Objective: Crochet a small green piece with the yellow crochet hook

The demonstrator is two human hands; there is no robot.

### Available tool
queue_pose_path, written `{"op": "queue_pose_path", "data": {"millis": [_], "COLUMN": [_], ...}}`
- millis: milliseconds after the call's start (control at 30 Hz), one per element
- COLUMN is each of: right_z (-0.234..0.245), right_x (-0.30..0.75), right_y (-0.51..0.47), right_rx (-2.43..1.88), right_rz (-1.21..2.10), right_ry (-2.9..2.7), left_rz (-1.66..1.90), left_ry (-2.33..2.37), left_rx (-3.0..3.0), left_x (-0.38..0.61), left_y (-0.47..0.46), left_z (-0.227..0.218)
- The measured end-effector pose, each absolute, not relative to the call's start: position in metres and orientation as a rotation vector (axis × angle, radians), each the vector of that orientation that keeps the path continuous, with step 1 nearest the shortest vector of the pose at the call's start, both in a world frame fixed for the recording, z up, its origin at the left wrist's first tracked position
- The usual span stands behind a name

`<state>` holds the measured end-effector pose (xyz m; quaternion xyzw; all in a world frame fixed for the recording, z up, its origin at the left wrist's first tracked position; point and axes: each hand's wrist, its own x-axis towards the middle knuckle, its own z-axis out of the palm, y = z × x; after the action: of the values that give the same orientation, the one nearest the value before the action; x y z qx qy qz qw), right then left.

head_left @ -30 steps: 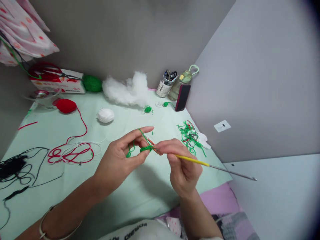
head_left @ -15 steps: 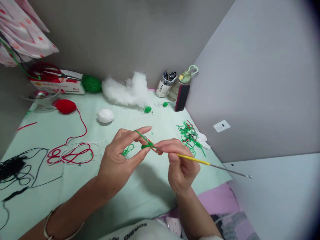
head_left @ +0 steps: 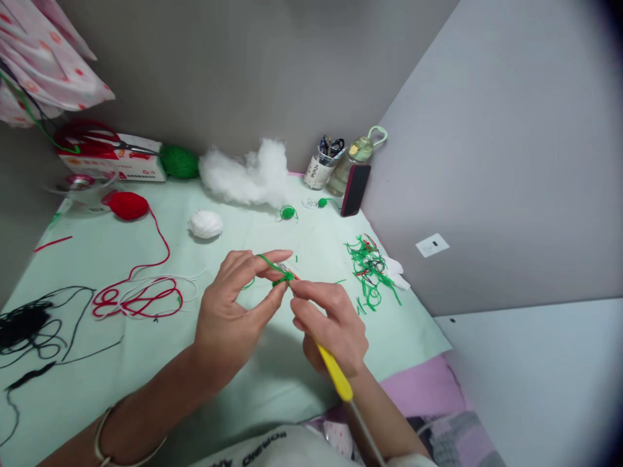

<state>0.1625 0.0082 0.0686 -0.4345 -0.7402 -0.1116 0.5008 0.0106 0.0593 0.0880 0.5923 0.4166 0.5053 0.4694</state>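
Note:
Between the thumb and fingers of my left hand [head_left: 233, 305] is a small piece of green crochet work [head_left: 284, 279]. A strand of green yarn [head_left: 265, 260] runs from it over my raised index finger. My right hand [head_left: 335, 327] grips a crochet hook with a yellow handle [head_left: 335, 371]; its metal rear end points down toward my body. The hook's front tip meets the green piece, though my fingers mostly hide it. Both hands are close together above the middle of the table.
On the pale green tablecloth [head_left: 233, 383] lie a red yarn ball [head_left: 128, 205], a white yarn ball [head_left: 205, 224], black yarn [head_left: 26, 326] and green yarn scraps [head_left: 367, 266]. White stuffing [head_left: 243, 178], a pen cup [head_left: 318, 167], a bottle [head_left: 359, 150] and a phone [head_left: 355, 189] stand at the back.
My right hand has turned and shifted slightly left, swinging the hook's rear end from pointing right to pointing down toward me. My left hand still pinches the green piece, nearly in place.

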Motion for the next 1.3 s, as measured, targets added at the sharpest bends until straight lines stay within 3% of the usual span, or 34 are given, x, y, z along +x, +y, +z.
{"op": "queue_pose_path", "data": {"millis": [100,267,500,767,1033,1300], "right_z": [0.067,0.066,0.051,0.051,0.079,0.078], "right_x": [0.163,0.166,0.162,0.163,0.163,0.166], "right_y": [0.010,0.014,0.018,0.015,0.013,0.016], "right_rx": [-1.020,-0.974,-1.069,-1.060,-0.959,-0.899], "right_rz": [-0.312,0.001,-0.324,-0.226,0.522,0.677], "right_ry": [-1.814,-1.664,-1.727,-1.709,-1.166,-1.162], "left_rz": [1.130,1.230,0.986,0.787,0.839,0.764], "left_ry": [1.021,1.043,0.959,0.657,0.627,0.651], "left_rx": [1.286,1.454,1.259,0.779,0.820,0.915], "left_x": [0.010,0.007,0.005,0.003,-0.003,-0.003], "left_y": [0.061,0.064,0.069,0.073,0.084,0.082], "left_z": [0.089,0.090,0.090,0.087,0.091,0.088]}}
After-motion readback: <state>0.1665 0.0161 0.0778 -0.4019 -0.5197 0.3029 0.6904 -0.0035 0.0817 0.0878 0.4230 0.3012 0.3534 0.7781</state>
